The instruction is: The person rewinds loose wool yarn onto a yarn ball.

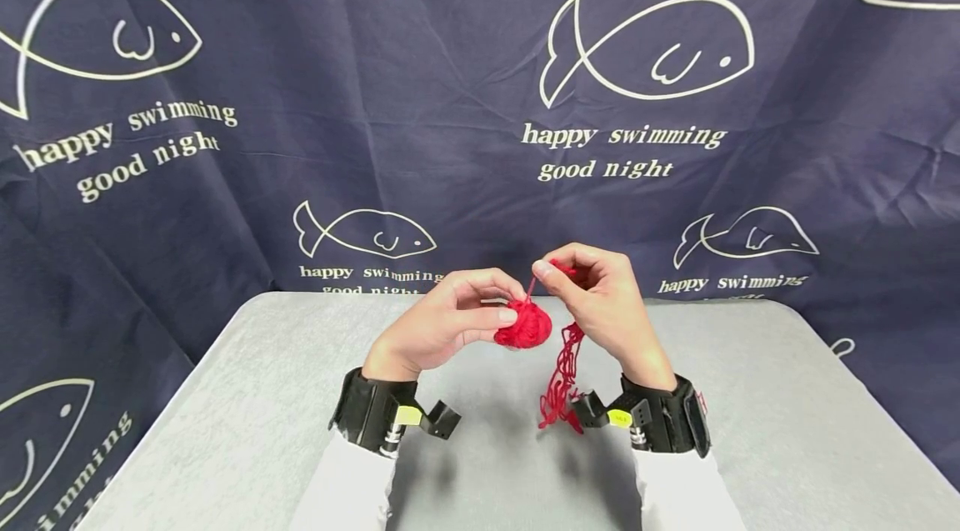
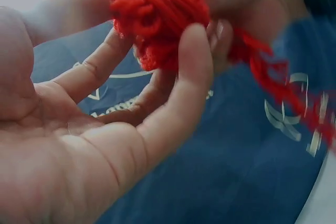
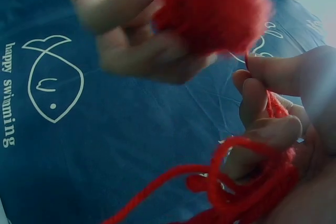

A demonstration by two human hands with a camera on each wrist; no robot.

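Gripping the ball [image 1: 527, 326] above the table [image 1: 277, 389] with the left hand [image 1: 453, 318], pinching the strand [image 1: 531, 288] with the right hand [image 1: 602, 298]; could snag from loose, dangling loops [image 1: 562, 381], or slip if tugged hard.

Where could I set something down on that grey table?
The grey tabletop looks bare left of the left wrist strap and right of the right wrist strap. The middle is crowded: the left hand holds the red yarn ball, the right hand pinches a strand, and loose yarn dangles.
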